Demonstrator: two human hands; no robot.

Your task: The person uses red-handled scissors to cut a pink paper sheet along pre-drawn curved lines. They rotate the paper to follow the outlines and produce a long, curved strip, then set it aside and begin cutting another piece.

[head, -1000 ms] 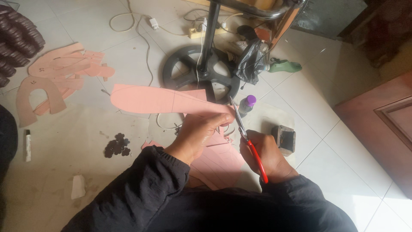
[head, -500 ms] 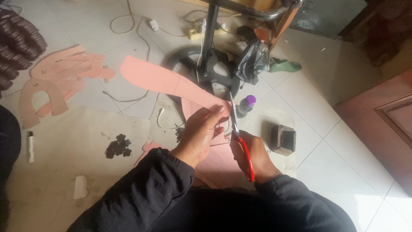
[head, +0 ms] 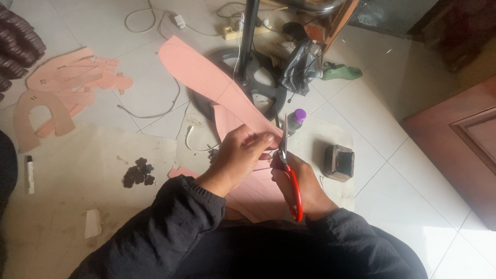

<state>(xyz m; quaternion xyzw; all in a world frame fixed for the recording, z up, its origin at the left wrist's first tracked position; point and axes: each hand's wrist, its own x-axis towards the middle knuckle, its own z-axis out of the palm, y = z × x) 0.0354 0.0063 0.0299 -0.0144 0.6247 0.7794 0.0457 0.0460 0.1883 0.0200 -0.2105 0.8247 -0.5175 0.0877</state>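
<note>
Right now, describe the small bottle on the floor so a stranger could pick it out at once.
Start at the black round stand base with its upright pole in the middle of the tiled floor. Just to its right, beyond the tip of the red-handled scissors in the right hand, lies the small bottle. It alone has a purple cap, unlike the dark square block nearby.

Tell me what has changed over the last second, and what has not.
The long pink strip has swung from lying nearly level to slanting up and away to the left. The left hand still grips it and the right hand still holds the red-handled scissors at its edge. The cut pink pieces on the floor lie unchanged.
</note>
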